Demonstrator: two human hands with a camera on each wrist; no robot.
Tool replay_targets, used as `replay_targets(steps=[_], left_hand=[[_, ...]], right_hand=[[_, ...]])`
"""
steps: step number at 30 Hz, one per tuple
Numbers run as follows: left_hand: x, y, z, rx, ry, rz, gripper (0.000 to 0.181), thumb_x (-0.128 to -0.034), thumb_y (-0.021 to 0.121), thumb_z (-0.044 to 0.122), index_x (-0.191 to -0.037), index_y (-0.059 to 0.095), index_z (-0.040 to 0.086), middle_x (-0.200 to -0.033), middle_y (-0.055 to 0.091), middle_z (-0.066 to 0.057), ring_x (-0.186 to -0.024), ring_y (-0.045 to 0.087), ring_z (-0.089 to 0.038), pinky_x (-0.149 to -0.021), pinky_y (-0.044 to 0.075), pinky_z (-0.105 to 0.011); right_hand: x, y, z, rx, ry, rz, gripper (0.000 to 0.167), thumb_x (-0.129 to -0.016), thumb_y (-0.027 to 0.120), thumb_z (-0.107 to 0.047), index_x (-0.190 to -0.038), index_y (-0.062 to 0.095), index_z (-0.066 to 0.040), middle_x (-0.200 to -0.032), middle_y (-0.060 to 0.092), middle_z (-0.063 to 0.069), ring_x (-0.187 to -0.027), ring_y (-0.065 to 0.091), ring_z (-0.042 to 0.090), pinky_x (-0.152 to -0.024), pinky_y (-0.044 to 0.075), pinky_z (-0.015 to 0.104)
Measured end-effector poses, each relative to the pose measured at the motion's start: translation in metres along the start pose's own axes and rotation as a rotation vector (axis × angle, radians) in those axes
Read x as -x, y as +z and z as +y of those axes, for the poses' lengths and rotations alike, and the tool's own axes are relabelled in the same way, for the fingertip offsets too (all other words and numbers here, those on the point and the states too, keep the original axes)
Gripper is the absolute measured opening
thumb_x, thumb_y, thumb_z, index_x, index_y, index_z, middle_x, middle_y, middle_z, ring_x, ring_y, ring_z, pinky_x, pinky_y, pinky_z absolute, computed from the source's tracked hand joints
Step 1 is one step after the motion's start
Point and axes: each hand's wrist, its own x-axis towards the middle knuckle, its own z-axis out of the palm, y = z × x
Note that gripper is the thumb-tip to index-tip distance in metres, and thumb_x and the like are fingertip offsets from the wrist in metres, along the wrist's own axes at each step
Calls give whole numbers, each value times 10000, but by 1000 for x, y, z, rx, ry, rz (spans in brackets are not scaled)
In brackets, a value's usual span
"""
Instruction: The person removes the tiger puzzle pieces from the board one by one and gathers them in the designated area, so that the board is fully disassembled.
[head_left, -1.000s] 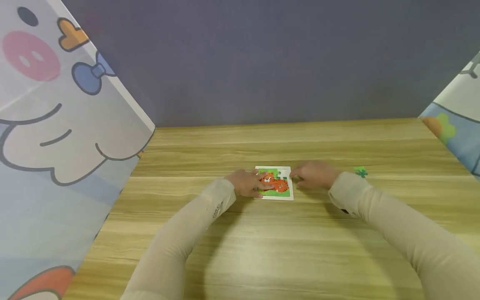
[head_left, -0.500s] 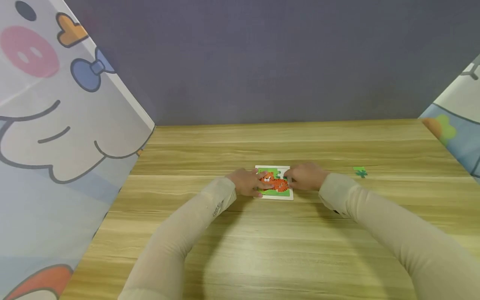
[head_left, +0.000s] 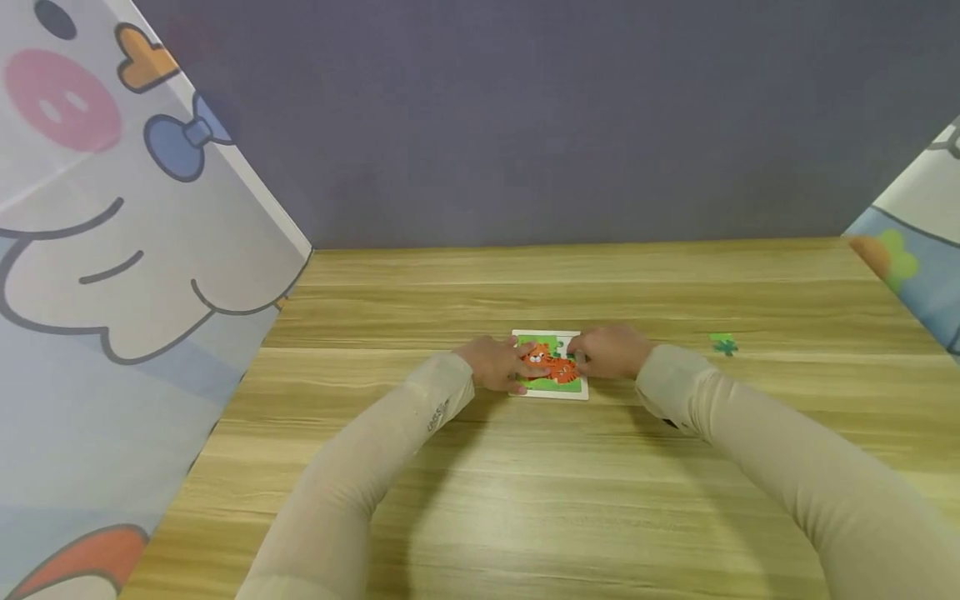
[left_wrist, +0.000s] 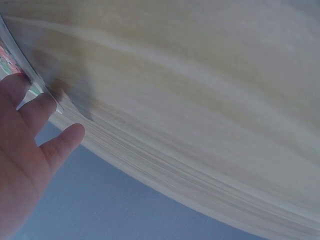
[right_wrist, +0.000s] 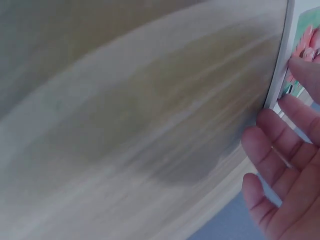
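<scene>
A puzzle board (head_left: 551,395) with a white frame and an orange tiger picture on green lies flat on the table. My left hand (head_left: 492,364) rests on its left part with fingers spread; in the left wrist view the hand (left_wrist: 25,145) reaches over the board's edge (left_wrist: 22,57). At the upper right part of the board is my right hand (head_left: 611,352), its fingertips on the board beside a white gap. The right wrist view has that hand (right_wrist: 290,155) with thumb and index finger at the board (right_wrist: 307,22); whether a piece is under them cannot be told.
A green puzzle piece (head_left: 724,344) lies on the wooden table (head_left: 525,500), to the right of the board. Behind the table stands a dark grey panel (head_left: 525,125). Printed cartoon panels stand at the left (head_left: 150,275) and right (head_left: 915,200).
My right hand has moved left from the board's right edge onto its upper right part, then stayed there. The left hand has kept its place on the board.
</scene>
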Motion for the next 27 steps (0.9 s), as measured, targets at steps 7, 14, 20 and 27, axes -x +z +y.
replay_targets(steps=[7,14,20,27], left_hand=[[1,-3,1,61,10,6,563,-954,468,494,-1475,261,448,-1590,86,16,-1442,138,-276,-595,466,-234],[-1,0,3,95,9,4,561,-947,483,488,-1465,272,450,-1588,74,22,-1445,119,-266,-717,508,-265],[-2,0,3,107,19,19,562,-945,500,478,-1464,286,450,-1589,82,20,-1445,127,-268,-585,457,-225],[2,1,-1,77,13,6,567,-960,467,487,-1483,256,437,-1592,92,9,-1444,132,-281,-617,481,-251]], right_hand=[[0,-2,-4,-208,131,-24,356,-787,668,-112,-1129,684,-15,-972,701,77,-835,639,208,-772,533,435],[1,-7,-9,-236,141,-67,346,-789,684,-78,-1125,668,2,-951,681,70,-773,590,178,-753,525,400],[3,-5,-9,-273,183,-37,327,-784,683,-82,-1094,631,8,-726,583,14,-638,507,157,-599,456,305],[5,3,-7,-390,153,87,155,-770,714,-69,-879,603,-57,-737,566,13,-655,492,163,-619,435,306]])
